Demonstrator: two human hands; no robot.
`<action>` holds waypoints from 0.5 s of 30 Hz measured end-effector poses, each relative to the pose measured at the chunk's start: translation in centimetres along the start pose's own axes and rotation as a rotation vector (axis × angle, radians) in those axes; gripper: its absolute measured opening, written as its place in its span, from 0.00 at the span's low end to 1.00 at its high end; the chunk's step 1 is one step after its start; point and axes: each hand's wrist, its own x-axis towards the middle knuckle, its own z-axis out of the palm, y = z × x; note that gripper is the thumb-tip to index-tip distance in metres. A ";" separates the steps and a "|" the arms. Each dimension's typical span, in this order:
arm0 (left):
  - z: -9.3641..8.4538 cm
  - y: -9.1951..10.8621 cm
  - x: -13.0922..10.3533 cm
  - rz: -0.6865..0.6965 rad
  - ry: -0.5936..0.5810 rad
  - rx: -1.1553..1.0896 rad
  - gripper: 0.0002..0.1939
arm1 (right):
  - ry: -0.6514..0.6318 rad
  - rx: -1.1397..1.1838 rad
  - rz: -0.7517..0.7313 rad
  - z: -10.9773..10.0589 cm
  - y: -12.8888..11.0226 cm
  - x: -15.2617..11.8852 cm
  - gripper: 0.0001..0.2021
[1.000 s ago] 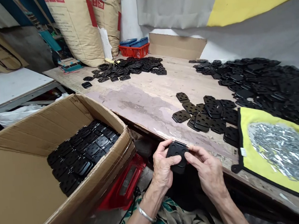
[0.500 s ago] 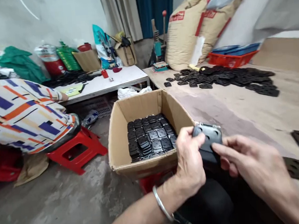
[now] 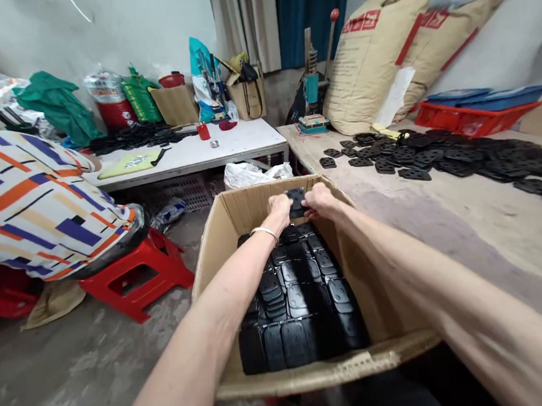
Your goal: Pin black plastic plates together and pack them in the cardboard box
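Both my hands are inside the far end of an open cardboard box. Between them they hold a small black plate with holes; whether it is one piece or a stack I cannot tell. My left hand grips its left side, and my right hand pinches its right side. Below lie rows of stacked black plates with rounded corners, filling the box floor. One short stack rises above its neighbours at the left. My forearms reach over the box's near part.
Loose black plates are heaped on the table at right, before large sacks and a red basket. A teal hand press stands behind. At left a person in a patterned shirt sits on a red stool.
My hands have moved from beside the box's right edge, over my lap, to its far inside end, carrying the black plate. The view has shifted, and the box now appears larger and nearer.
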 end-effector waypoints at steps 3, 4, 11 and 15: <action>1.7 -3.1 2.7 -0.138 -0.037 0.167 0.18 | -0.031 -0.100 0.106 1.8 3.1 3.6 0.12; 2.2 -3.9 3.5 -0.168 -0.046 0.210 0.18 | -0.036 -0.126 0.131 2.3 4.1 4.5 0.12; 5.4 -6.9 7.4 -0.230 -0.063 0.430 0.19 | -0.006 -0.209 0.087 5.1 8.7 7.6 0.14; 6.6 -7.4 8.6 -0.220 -0.047 0.511 0.19 | 0.002 -0.170 0.048 6.0 10.1 7.9 0.15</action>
